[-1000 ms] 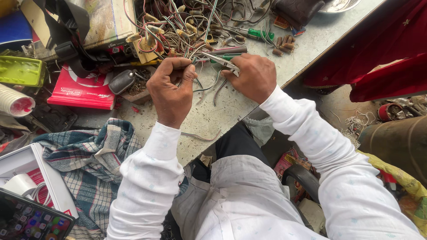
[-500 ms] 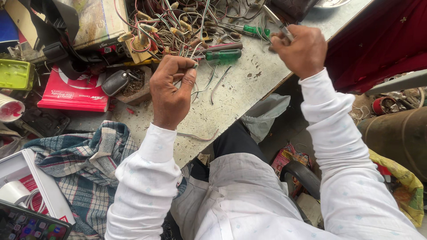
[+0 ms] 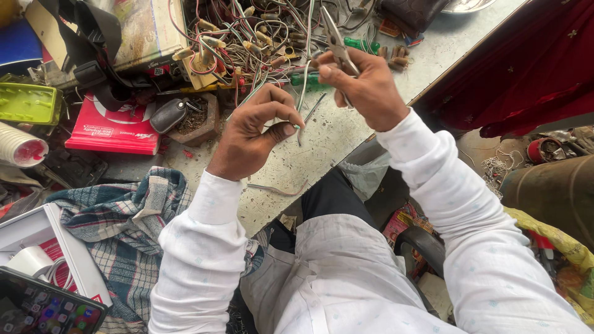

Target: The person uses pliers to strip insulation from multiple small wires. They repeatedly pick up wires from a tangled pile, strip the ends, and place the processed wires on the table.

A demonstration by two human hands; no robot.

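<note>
My left hand (image 3: 257,133) pinches a thin grey wire (image 3: 303,93) between thumb and fingers, just above the speckled grey workbench (image 3: 334,148). My right hand (image 3: 365,86) is closed around a pair of metal pliers (image 3: 334,38) whose jaws point up and away, over a tangle of coloured wires (image 3: 247,37). The two hands are close together, the right slightly farther from me. Both sleeves are white.
A green-handled screwdriver (image 3: 362,44) lies by the wire tangle. Left of it are a red box (image 3: 114,127), a car key fob (image 3: 167,114), a green tray (image 3: 28,102), a checked cloth (image 3: 117,229), a phone (image 3: 43,309) and a white box (image 3: 37,229). The bench edge runs diagonally to the right.
My right hand went out to the far right of the bench and has come back towards the left hand, now holding the pliers upright. The left hand kept hold of the wire.
</note>
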